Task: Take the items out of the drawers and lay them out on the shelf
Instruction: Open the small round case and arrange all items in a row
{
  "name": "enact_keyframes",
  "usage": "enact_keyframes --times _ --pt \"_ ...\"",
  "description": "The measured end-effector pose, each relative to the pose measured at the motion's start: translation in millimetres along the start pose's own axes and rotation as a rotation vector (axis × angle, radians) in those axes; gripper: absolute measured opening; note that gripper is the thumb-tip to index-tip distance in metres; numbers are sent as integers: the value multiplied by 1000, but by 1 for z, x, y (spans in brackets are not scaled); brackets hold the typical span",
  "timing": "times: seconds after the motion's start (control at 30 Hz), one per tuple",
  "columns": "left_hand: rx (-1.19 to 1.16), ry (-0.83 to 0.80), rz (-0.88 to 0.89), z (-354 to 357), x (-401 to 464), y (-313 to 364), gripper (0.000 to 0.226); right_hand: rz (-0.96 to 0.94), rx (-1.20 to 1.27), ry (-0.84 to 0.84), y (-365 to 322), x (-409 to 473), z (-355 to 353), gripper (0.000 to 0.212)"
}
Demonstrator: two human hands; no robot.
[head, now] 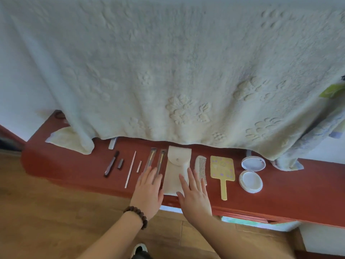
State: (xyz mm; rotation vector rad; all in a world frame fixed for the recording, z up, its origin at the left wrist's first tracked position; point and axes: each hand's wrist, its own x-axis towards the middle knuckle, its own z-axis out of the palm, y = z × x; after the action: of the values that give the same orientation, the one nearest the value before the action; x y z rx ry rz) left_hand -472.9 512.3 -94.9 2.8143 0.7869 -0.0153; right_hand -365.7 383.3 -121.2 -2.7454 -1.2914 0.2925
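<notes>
Head view: both flat hands, left (148, 191) and right (194, 195), beside cream pouch (177, 165) on red shelf (280, 187).

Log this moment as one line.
left hand: open, on two brushes | right hand: open, on cream fabric pouch | red wooden shelf: items laid out

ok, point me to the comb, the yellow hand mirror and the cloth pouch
comb (200, 168), head view, middle of its spine
yellow hand mirror (222, 167), head view, centre of the back panel
cloth pouch (176, 166), head view, below the flap
</notes>
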Motion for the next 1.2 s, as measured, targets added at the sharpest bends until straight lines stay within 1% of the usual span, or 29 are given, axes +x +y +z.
enact_keyframes --times 0.1,0.2,0.27,0.4,0.5,0.6,0.9,1.2 --pt "-22 -57 102 -4 1 -39 55 67 16 -4 -36 5 13 51" --pt "5 -185 222 -7 3 -60 62 123 58 -58 -56 3 18 67" --pt "25 -256 280 -5 4 -64 65 154 48 -94 -61 1 18 71" --pt "58 -338 308 8 2 -67 69 184 22 -156 -64 3 6 53" --pt "88 -384 301 15 -1 -64 72 175 38 -206 -63 6 0 54" --pt "109 -387 293 18 -2 -61 74 176 41 -239 -62 6 2 55" --pt "91 -362 250 22 0 -52 73 220 35 -216 -66 6 9 54" --pt "95 -331 254 24 1 -55 72 261 43 -190 -69 8 12 54"
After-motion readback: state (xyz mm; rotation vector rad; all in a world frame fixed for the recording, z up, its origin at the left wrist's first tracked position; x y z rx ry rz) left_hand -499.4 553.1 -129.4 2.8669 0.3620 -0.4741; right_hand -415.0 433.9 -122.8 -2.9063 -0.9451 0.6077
